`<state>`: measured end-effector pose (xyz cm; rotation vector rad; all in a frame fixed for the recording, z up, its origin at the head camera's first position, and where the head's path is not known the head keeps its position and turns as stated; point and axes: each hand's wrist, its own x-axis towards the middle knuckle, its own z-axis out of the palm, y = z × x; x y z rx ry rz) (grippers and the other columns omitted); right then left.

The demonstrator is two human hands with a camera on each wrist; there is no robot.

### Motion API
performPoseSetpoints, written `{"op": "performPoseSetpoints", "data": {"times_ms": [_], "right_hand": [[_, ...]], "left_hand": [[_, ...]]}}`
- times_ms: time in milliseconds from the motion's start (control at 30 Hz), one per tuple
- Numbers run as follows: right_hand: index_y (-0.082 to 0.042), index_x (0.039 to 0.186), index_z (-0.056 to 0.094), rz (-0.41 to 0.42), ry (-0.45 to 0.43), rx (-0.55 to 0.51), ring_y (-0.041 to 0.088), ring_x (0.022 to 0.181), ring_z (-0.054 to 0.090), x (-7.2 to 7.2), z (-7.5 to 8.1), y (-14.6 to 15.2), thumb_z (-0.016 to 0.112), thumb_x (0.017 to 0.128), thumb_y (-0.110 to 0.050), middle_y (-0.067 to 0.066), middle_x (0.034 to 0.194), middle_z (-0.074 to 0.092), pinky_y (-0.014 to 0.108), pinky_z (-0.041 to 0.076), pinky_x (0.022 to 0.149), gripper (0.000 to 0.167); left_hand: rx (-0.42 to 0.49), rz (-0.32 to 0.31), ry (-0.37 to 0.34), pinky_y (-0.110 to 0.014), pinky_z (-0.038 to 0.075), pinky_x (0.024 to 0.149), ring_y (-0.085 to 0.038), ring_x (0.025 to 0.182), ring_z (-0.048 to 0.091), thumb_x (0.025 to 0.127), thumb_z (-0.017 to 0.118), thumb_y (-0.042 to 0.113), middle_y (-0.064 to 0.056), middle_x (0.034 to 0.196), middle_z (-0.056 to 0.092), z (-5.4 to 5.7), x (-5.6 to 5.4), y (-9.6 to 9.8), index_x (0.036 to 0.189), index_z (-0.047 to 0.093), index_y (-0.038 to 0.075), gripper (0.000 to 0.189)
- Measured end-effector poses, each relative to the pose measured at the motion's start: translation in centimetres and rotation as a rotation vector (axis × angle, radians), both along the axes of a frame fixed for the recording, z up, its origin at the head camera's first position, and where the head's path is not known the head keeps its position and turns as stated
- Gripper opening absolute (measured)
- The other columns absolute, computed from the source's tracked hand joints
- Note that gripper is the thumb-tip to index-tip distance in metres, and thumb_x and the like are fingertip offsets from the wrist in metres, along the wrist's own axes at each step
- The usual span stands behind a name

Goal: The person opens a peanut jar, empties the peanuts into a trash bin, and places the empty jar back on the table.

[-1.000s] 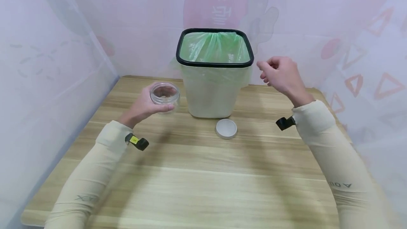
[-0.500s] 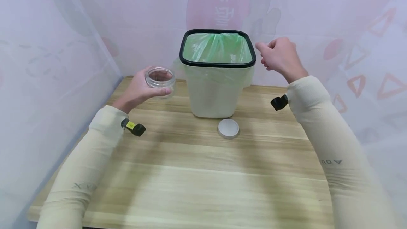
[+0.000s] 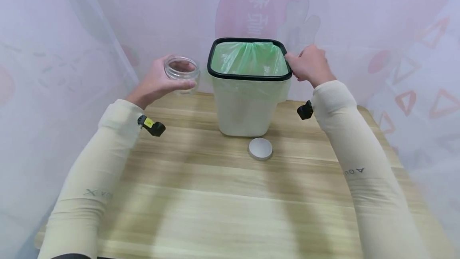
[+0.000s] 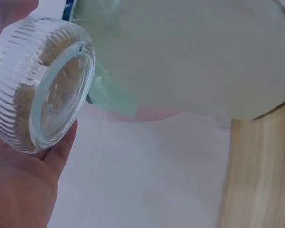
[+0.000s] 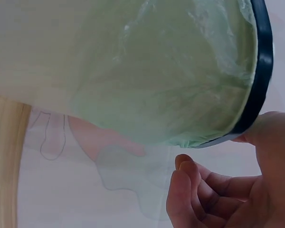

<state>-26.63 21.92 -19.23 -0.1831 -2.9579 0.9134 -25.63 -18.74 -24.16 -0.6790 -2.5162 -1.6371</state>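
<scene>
In the head view my left hand (image 3: 158, 81) grips a clear glass jar (image 3: 185, 76) from its left side, with the thumb across the front. Its mouth is uncovered. The left wrist view shows the ribbed jar (image 4: 42, 85) tilted, with tan crumbly matter inside. My right hand (image 3: 310, 67) is at the right rim of a pale bin (image 3: 244, 109). The thumb reaches the black rim (image 5: 262, 71); below it, the bent fingers (image 5: 183, 190) stand slightly apart from the bin. A green plastic bag (image 3: 248, 57) lines the bin, its edge hanging over the outside.
A white round lid (image 3: 260, 148) lies on the wooden table (image 3: 215, 195) in front of the bin. Pale printed cloth (image 3: 172, 11) hangs behind the table and along both sides.
My left hand has raised the jar. My right hand has risen and then moved left, from beside the bin to its rim. The lid has stayed on the table.
</scene>
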Motion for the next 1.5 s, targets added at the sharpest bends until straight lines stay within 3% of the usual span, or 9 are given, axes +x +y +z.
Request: {"op": "performPoseSetpoints", "data": {"times_ms": [233,467,533,633,733,833,1100,1333,1500], "right_hand": [[-0.012,0.074,0.052,-0.031,-0.03,0.011,0.02,0.073,0.069,-0.3,0.3,-0.6,0.044,0.099,-0.041,-0.002,0.058,0.056,0.033,0.051,0.073,0.04],[-0.01,0.096,0.053,-0.031,-0.022,0.069,0.021,0.074,0.07,-0.6,0.6,-1.6,0.046,0.103,-0.047,0.011,0.103,0.061,0.031,0.056,0.069,0.038],[-0.009,0.098,0.054,-0.031,-0.024,0.085,0.025,0.078,0.067,-0.6,0.6,-1.8,0.046,0.104,-0.047,0.013,0.107,0.061,0.033,0.054,0.068,0.039],[-0.008,0.094,0.054,-0.038,-0.017,0.112,0.029,0.076,0.061,-0.7,0.5,-1.8,0.046,0.104,-0.041,0.012,0.096,0.06,0.035,0.051,0.063,0.035],[-0.01,0.084,0.049,-0.048,-0.006,0.131,0.025,0.062,0.053,-0.9,0.3,-1.8,0.047,0.104,-0.035,0.005,0.073,0.049,0.034,0.047,0.055,0.032],[-0.011,0.079,0.045,-0.05,0.001,0.137,0.019,0.052,0.045,-1.3,0.1,-1.9,0.048,0.103,-0.03,-0.001,0.062,0.037,0.032,0.044,0.05,0.031],[-0.011,0.083,0.048,-0.077,0.012,0.165,0.027,0.071,0.055,-1.4,0.1,-1.9,0.05,0.103,-0.027,0.006,0.079,0.048,0.035,0.05,0.057,0.026],[-0.012,0.077,0.044,-0.102,0.025,0.163,0.027,0.069,0.055,-1.5,0.2,-2.0,0.051,0.102,-0.023,-0.001,0.063,0.036,0.035,0.049,0.056,0.028],[-0.012,0.078,0.044,-0.114,0.029,0.156,0.028,0.073,0.056,-1.5,0.1,-2.5,0.05,0.102,-0.02,0.003,0.07,0.041,0.036,0.05,0.056,0.026]], "left_hand": [[-0.069,0.024,0.048,-0.016,0.056,0.089,-0.012,0.109,0.069,0.081,0.092,0.019,0.004,0.119,0.073,2.9,-0.7,0.3,0.137,0.06,0.008,0.065],[-0.087,0.039,0.062,-0.016,0.057,0.086,-0.012,0.108,0.069,0.08,0.093,0.02,0.005,0.12,0.072,4.6,-1.1,0.9,0.141,0.058,0.009,0.071],[-0.084,0.039,0.062,-0.017,0.057,0.086,-0.012,0.108,0.069,0.079,0.093,0.02,0.005,0.119,0.072,5.0,-1.3,1.2,0.141,0.058,0.009,0.072],[-0.089,0.045,0.069,-0.017,0.057,0.089,-0.013,0.108,0.069,0.078,0.094,0.021,0.006,0.118,0.072,5.7,-1.7,1.5,0.141,0.058,0.008,0.073],[-0.099,0.063,0.068,-0.017,0.056,0.09,-0.012,0.107,0.069,0.078,0.094,0.022,0.007,0.117,0.071,6.3,-2.1,1.7,0.141,0.057,0.007,0.074],[-0.128,0.093,0.069,-0.017,0.056,0.088,-0.011,0.106,0.068,0.078,0.093,0.023,0.007,0.116,0.07,6.6,-2.3,2.0,0.143,0.057,0.006,0.076],[-0.245,0.152,0.079,-0.022,0.054,0.092,-0.014,0.113,0.065,0.079,0.093,0.038,0.003,0.127,0.067,7.4,-3.1,3.4,0.148,0.053,0.011,0.085],[-0.272,0.182,0.09,-0.025,0.055,0.095,-0.014,0.114,0.064,0.078,0.092,0.039,0.003,0.127,0.065,7.4,-3.8,4.3,0.147,0.051,0.009,0.087],[-0.271,0.194,0.106,-0.023,0.055,0.091,-0.014,0.111,0.064,0.079,0.091,0.041,0.003,0.126,0.065,7.2,-4.1,4.5,0.145,0.052,0.007,0.084]]}}
